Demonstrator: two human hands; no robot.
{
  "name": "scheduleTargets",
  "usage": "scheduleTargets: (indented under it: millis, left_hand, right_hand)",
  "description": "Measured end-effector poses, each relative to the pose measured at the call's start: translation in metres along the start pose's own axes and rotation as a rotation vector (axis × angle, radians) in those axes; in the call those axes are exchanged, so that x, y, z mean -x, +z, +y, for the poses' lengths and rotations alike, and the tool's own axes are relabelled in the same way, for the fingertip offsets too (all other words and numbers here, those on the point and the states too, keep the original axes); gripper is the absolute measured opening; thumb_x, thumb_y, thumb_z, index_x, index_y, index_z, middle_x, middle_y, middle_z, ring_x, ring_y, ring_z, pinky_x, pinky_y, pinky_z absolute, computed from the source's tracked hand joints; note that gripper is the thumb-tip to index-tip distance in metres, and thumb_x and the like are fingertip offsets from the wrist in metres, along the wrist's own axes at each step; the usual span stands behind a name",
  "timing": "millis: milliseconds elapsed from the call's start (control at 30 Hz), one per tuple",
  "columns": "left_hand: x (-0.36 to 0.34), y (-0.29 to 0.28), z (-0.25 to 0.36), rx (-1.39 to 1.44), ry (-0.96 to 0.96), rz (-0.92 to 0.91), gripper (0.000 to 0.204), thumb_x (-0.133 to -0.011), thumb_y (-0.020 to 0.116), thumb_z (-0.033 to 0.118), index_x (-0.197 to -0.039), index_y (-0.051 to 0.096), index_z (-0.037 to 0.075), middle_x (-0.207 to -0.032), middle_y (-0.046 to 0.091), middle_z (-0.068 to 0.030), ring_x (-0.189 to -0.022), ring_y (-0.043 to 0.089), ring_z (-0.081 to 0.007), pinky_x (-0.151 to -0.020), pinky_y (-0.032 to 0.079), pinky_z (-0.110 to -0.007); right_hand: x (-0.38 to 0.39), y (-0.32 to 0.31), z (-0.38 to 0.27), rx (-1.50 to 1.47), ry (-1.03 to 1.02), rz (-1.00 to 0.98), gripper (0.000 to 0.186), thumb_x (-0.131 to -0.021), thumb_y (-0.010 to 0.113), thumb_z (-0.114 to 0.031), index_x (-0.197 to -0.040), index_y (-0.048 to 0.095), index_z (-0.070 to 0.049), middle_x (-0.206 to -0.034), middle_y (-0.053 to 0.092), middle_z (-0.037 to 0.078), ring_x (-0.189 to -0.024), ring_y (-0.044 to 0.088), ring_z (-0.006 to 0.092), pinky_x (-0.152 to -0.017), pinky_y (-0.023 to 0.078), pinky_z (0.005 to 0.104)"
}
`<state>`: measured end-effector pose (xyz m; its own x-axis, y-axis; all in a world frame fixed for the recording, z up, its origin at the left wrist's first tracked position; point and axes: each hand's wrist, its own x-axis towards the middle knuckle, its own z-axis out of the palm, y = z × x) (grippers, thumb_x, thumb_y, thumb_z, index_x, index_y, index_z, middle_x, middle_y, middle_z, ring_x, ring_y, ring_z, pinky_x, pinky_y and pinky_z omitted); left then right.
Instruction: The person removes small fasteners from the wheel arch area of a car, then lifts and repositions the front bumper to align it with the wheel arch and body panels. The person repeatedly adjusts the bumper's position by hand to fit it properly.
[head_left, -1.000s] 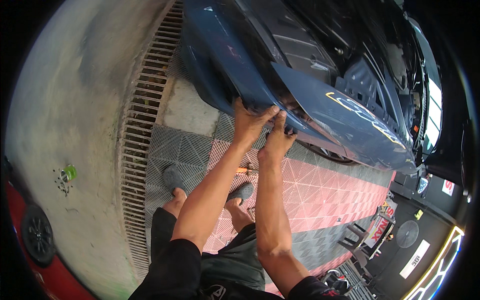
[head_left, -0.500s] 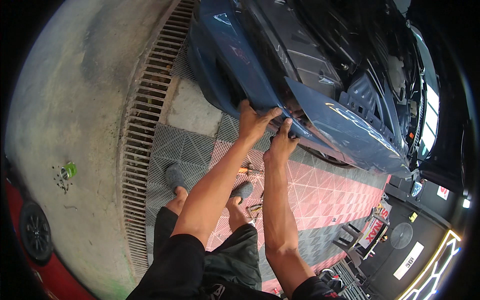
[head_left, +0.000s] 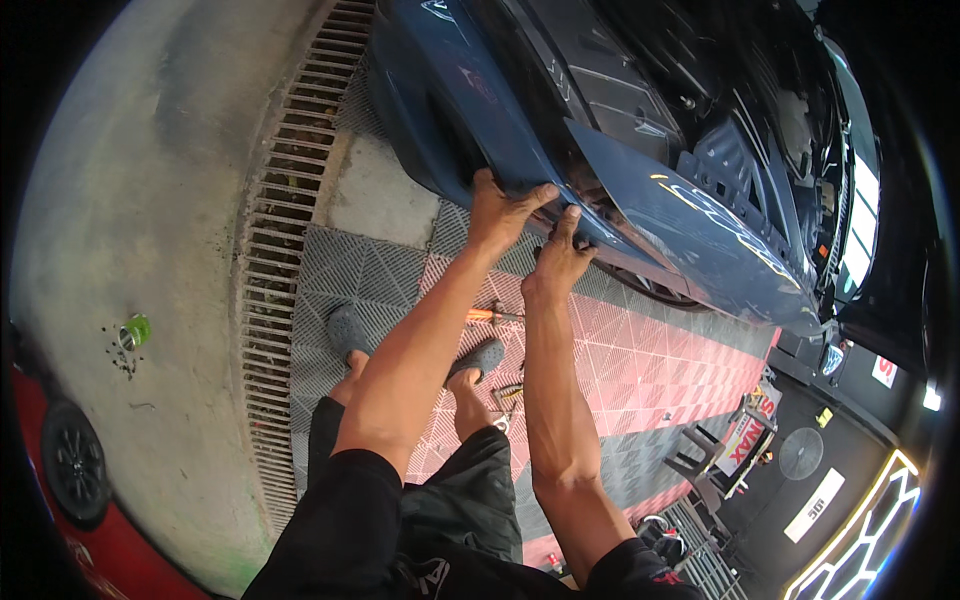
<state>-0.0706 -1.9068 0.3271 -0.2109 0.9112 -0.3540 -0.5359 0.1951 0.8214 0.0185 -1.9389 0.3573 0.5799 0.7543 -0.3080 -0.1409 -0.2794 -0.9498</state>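
The corner of a dark blue car's front bumper is held by both my hands. My left hand is closed on it, thumb across the painted face and the other fingers bent round toward the lower opening. Just to the right, my right hand grips the bumper's side end, thumb on the outside and fingertips partly hidden beneath. Beyond the thumbs, a dark gap separates the bumper from the blue fender. Part of a wheel shows below the fender.
The engine bay lies open. Under my feet are grey and pink floor tiles, with an orange-handled tool between my arms. A drain grate runs along the left. A green container lies spilled on concrete near a red car.
The view has shifted slightly, so the car and my arms sit a little higher in the picture. Both hands keep their hold at about the same spots on the bumper.
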Motion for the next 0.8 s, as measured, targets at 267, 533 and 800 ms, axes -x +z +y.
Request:
scheduleTargets:
  millis: [267,533,800]
  left_hand:
    - [-0.002,-0.008,-0.007,0.002,-0.069,-0.074,0.083,-0.080,0.096,0.023,-0.129,0.039,-0.011,-0.122,0.068,-0.0224,-0.112,0.068,-0.0243,-0.097,0.056,-0.031]
    - [0.004,-0.007,-0.003,0.023,-0.049,-0.025,0.092,-0.078,0.097,0.030,-0.133,0.039,-0.014,-0.129,0.064,-0.0254,-0.114,0.067,-0.0258,-0.097,0.057,-0.032]
    - [0.012,0.008,-0.004,-0.163,0.025,0.171,0.112,-0.077,0.095,0.046,-0.147,0.033,-0.015,-0.137,0.058,-0.0265,-0.125,0.062,-0.0341,-0.108,0.051,-0.039]
  right_hand:
    - [0.007,-0.003,0.001,0.011,-0.016,0.005,0.095,-0.103,0.072,-0.036,-0.162,0.010,0.006,-0.162,0.032,0.021,-0.151,0.035,0.0306,-0.127,0.028,0.0422]
    - [0.007,-0.011,-0.003,0.065,-0.003,-0.009,0.087,-0.101,0.073,-0.043,-0.159,0.025,0.001,-0.152,0.047,0.018,-0.135,0.051,0.0286,-0.108,0.042,0.0412]
    - [0.080,-0.069,-0.020,0.251,0.231,-0.087,0.095,-0.104,0.067,-0.048,-0.164,0.015,0.005,-0.157,0.045,0.025,-0.136,0.055,0.0319,-0.107,0.049,0.0453]
